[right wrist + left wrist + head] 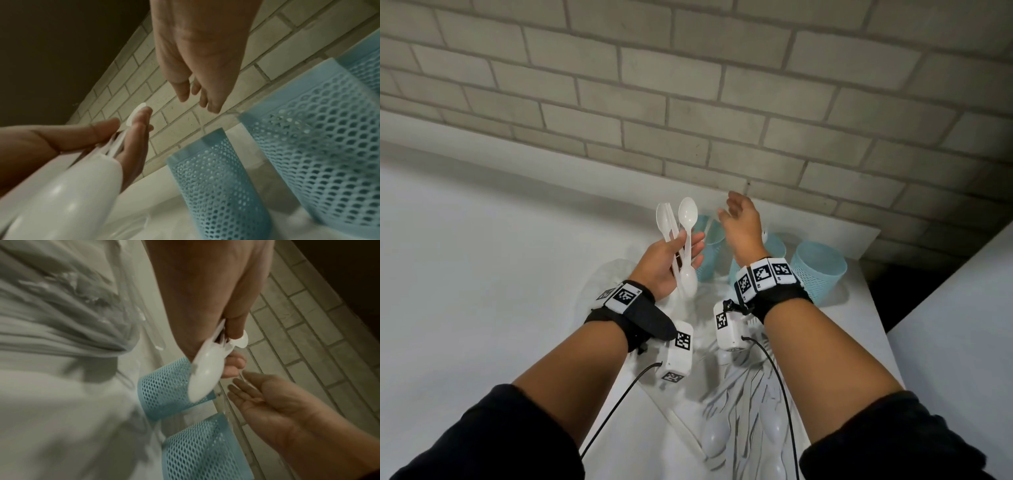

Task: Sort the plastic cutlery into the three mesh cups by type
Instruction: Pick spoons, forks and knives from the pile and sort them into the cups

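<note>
The left hand (666, 265) grips a bundle of white plastic spoons (686, 236) above the blue mesh cups (818, 270), while the right hand (741, 222) hovers empty, fingers loose.

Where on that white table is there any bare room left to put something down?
The widest bare patch of the table lies left of the left hand, up to the brick wall. It is crowded near the body, where the cutlery pile lies, and by the wall, where the mesh cups stand.
</note>
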The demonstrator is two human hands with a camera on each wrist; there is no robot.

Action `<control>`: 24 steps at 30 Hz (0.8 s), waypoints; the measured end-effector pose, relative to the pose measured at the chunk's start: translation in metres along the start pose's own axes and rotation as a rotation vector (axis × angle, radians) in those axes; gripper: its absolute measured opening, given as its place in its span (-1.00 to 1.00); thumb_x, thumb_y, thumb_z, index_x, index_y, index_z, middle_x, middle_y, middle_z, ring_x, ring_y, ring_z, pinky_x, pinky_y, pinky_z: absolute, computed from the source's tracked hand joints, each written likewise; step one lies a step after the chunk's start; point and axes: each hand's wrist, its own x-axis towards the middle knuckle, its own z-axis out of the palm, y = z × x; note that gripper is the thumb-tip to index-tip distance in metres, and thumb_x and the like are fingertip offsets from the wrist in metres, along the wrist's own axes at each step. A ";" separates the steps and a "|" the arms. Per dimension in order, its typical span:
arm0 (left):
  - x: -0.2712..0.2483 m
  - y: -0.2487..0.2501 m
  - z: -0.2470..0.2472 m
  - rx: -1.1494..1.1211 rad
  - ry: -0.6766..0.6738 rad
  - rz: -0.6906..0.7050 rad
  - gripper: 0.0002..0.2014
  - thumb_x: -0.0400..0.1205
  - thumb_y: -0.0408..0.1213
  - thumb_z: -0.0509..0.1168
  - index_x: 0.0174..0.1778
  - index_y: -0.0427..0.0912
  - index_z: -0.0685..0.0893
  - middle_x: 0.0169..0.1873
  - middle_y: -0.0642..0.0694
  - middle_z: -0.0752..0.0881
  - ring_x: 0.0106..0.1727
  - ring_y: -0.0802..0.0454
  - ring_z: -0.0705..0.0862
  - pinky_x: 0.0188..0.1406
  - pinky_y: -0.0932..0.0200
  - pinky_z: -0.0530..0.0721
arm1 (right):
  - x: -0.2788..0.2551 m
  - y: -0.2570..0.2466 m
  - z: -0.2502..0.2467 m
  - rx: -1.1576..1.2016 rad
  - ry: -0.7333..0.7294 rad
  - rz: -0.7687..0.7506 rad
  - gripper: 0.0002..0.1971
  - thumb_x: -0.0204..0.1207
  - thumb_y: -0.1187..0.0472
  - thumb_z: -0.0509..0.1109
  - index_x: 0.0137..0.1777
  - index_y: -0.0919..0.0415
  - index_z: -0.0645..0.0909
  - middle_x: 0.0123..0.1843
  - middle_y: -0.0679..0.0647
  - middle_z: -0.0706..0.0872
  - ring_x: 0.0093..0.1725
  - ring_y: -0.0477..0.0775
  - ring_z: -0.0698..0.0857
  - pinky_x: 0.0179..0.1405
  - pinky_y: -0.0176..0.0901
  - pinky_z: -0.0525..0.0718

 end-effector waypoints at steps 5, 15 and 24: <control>-0.002 -0.002 0.006 0.061 -0.030 -0.036 -0.78 0.71 -0.23 0.16 0.19 -0.22 0.59 -0.19 -0.04 0.83 -0.07 0.07 0.75 -0.14 0.21 0.77 | -0.011 -0.020 -0.006 -0.146 0.042 -0.223 -0.78 0.51 0.10 0.43 0.08 0.18 0.68 0.09 0.10 0.70 -0.01 -0.07 0.60 0.03 -0.29 0.51; -0.010 -0.008 0.035 0.174 -0.129 -0.085 -0.80 0.73 -0.29 0.13 0.03 -0.25 0.65 -0.24 -0.08 0.82 -0.15 0.13 0.79 -0.19 0.27 0.77 | -0.024 -0.031 -0.027 -0.285 -0.406 0.087 -0.73 0.54 0.02 0.40 -0.27 0.20 0.64 -0.26 0.12 0.74 -0.28 0.02 0.71 -0.12 -0.14 0.67; -0.009 -0.019 0.044 0.237 -0.215 -0.112 -0.69 0.72 -0.32 0.14 0.31 -0.39 0.55 -0.02 -0.21 0.74 -0.16 0.05 0.81 -0.07 0.19 0.77 | -0.021 -0.033 -0.054 0.141 -0.033 0.207 -0.71 0.69 0.17 0.17 -0.27 0.19 0.47 -0.43 0.04 0.57 -0.44 -0.04 0.60 -0.38 -0.25 0.52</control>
